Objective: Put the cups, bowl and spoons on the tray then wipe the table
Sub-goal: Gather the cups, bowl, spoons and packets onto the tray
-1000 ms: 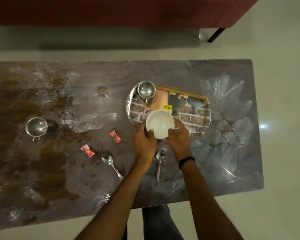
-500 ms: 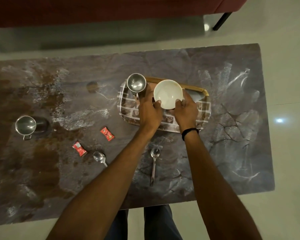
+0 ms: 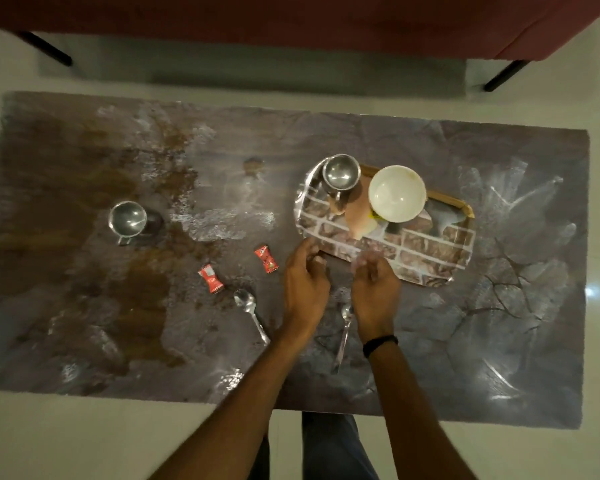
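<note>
A white bowl (image 3: 397,192) sits on the far part of the brick-patterned tray (image 3: 426,251), next to a steel cup (image 3: 341,173) at the tray's far left corner. A second steel cup (image 3: 128,219) stands on the table at the left. Two spoons lie near the front: one (image 3: 250,312) left of my hands, one (image 3: 344,332) between my wrists. My left hand (image 3: 305,289) and my right hand (image 3: 376,292) hover empty, fingers loosely curled, just in front of the tray's near edge.
Two red sachets (image 3: 211,278) (image 3: 266,259) lie on the table left of my hands. Brown spill stains (image 3: 84,188) cover the left half of the table. A red sofa (image 3: 291,19) stands beyond the table's far edge.
Both hands carried the bowl from the tray's near edge to its far part, let it go, and drew back toward me.
</note>
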